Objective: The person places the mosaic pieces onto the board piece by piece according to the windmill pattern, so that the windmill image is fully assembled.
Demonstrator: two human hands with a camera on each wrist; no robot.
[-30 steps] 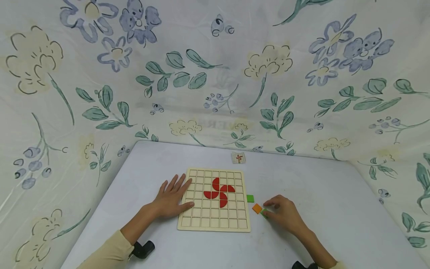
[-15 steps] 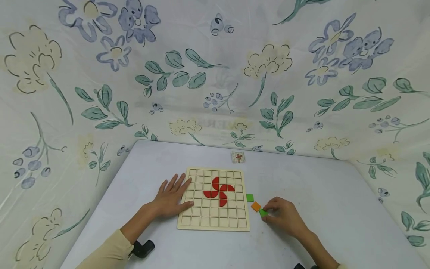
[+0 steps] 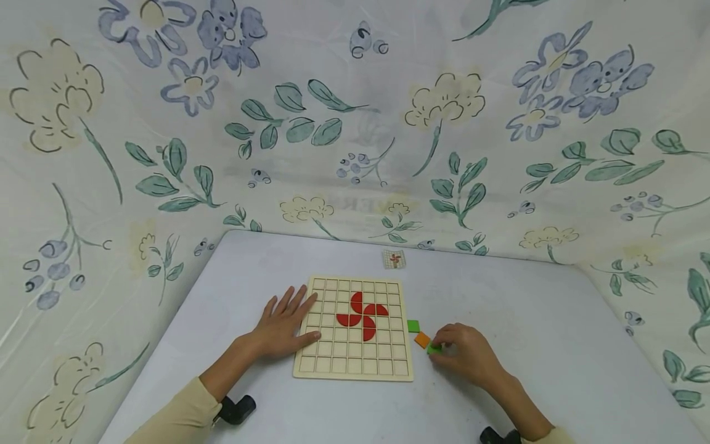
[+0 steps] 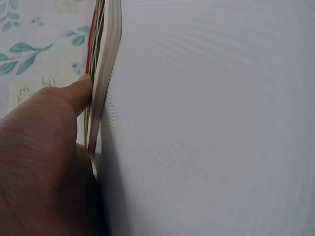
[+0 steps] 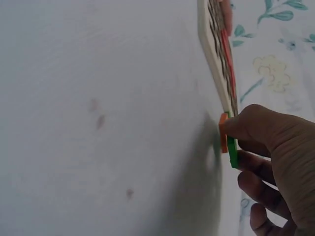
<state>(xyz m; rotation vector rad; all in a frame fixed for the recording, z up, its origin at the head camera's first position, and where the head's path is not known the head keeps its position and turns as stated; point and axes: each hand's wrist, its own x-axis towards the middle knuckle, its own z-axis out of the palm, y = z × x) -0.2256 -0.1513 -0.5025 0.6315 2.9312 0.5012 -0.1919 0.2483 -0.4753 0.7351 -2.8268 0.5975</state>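
My left hand (image 3: pixel 281 330) rests with fingers spread on the left edge of a light wooden grid board (image 3: pixel 331 364). In the left wrist view its thumb lies over the board's edge (image 4: pixel 106 64). Several red quarter-round pieces (image 3: pixel 368 330) form a pinwheel in the board's middle cells. Beyond the board's right side, my right hand (image 3: pixel 466 354) pinches a small green square tile (image 5: pixel 233 155) between thumb and fingers, partly covering it. Just left of the fingertips lies an orange square tile (image 3: pixel 423 340). A second green tile (image 3: pixel 413 326) lies against the board's right edge.
A small pattern card (image 3: pixel 394 259) showing a red pinwheel on a grid lies behind the board. The white table (image 3: pixel 521 302) ends at a flower-printed cloth (image 3: pixel 366 135) behind and to the sides. Black wrist devices (image 3: pixel 237 411) show near the sleeves.
The right thumb and fingers have closed on the green tile, which now shows tilted between them. The left hand, board and red pieces stay where they were.
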